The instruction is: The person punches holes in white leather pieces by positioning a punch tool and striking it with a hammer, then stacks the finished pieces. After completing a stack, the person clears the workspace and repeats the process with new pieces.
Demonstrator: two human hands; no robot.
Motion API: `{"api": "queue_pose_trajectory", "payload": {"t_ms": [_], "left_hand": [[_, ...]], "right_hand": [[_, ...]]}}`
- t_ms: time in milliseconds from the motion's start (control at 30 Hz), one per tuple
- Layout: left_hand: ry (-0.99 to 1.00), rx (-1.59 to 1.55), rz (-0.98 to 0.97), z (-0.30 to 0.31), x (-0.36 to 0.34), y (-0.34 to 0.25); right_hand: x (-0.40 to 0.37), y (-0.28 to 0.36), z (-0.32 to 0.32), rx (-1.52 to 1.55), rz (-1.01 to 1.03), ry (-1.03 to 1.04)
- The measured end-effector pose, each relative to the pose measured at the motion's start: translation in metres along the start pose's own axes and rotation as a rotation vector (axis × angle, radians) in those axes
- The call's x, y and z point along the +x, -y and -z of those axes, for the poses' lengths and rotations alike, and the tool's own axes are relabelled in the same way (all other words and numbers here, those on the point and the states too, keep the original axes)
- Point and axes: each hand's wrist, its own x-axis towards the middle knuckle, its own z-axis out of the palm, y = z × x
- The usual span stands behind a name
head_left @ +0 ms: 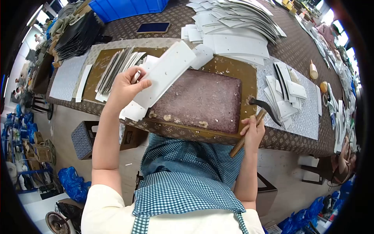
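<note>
My left hand (126,84) holds a white punched sheet (165,74) lifted above the table, together with a small metal punch tool (136,76) between the fingers. My right hand (253,130) grips the wooden handle of a hammer (257,117), whose dark head rests near the right edge of the board. Between my hands lies a worn reddish-brown cutting pad (200,99) on a brown board (233,68). More white sheets lie under the lifted one at the pad's left edge.
A big heap of white cut sheets (233,23) fills the far side. Smaller white pieces (286,95) lie on the right, stacked strips (117,66) on the left. A phone (153,27) and a blue bin (128,7) sit beyond.
</note>
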Motion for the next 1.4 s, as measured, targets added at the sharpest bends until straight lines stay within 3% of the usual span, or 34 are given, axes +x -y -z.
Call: {"api": "queue_pose_trajectory", "payload": {"t_ms": [267,367,500,600,733,867,1200,1400], "left_hand": [[0.686,-0.054,-0.02,-0.084,0.045,-0.033],[0.829,-0.035,-0.061,-0.113,0.063,-0.024],[0.738,0.256,-0.042,-0.131,0.072,-0.01],[0.471,0.522,-0.394,-0.136,0.06,-0.003],[0.381,0.49,-0.324,-0.138,0.041,-0.008],[0.431,0.305,-0.37,-0.152,0.029,-0.005],[0.364,0.454,-0.651,-0.179,0.025,0.005],[0.317,0.498,-0.642,-0.184,0.022,0.005]], "right_hand": [[-0.003,0.005,-0.002,-0.006,-0.019,-0.021],[-0.003,0.005,-0.002,-0.012,-0.011,-0.025],[-0.003,0.005,-0.003,-0.002,-0.014,-0.024],[-0.004,0.005,-0.001,-0.008,-0.007,-0.012],[-0.017,0.022,-0.011,0.002,0.061,0.018],[-0.025,0.042,-0.035,0.061,0.061,0.144],[-0.019,0.033,-0.056,0.064,-0.031,0.129],[-0.02,0.032,-0.057,0.041,-0.025,0.114]]}}
